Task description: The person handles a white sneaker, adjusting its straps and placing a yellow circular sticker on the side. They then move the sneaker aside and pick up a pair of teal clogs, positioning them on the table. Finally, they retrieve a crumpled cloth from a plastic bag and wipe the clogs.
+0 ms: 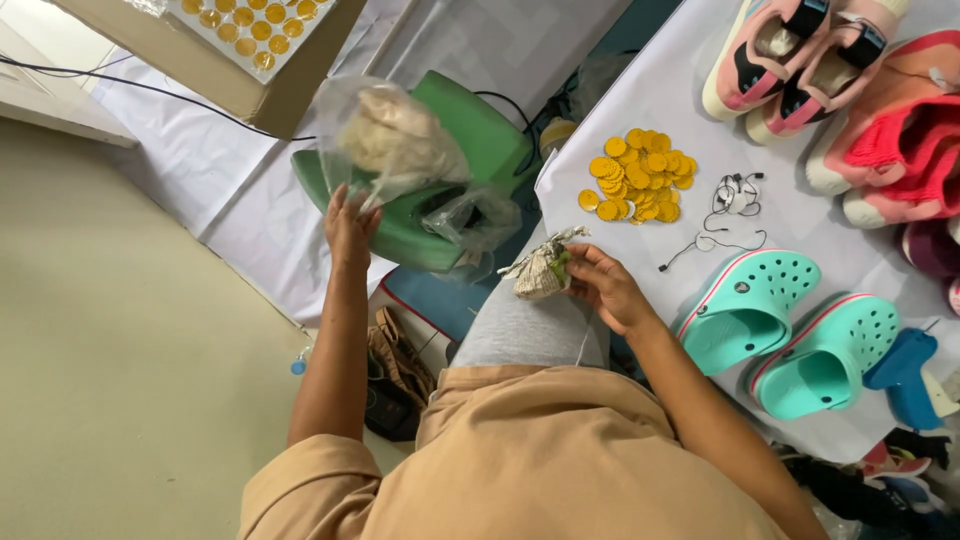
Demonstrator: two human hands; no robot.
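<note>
The left hand (350,228) grips a clear plastic bag (395,140) holding something pale, perhaps stuffing; the right hand (605,288) pinches a crumpled paper wad (542,270). Turquoise clogs (790,330) lie nearby on a white table (620,110).

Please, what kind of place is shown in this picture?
Probably a small workshop or packing room for shoes. Turquoise clogs and pink sneakers lie in pairs on a white sheet, beside a pile of yellow discs and a blue tagging tool.

Shoe workshop, shoes (790,60), clogs (790,335), tagging gun (905,375)
</note>
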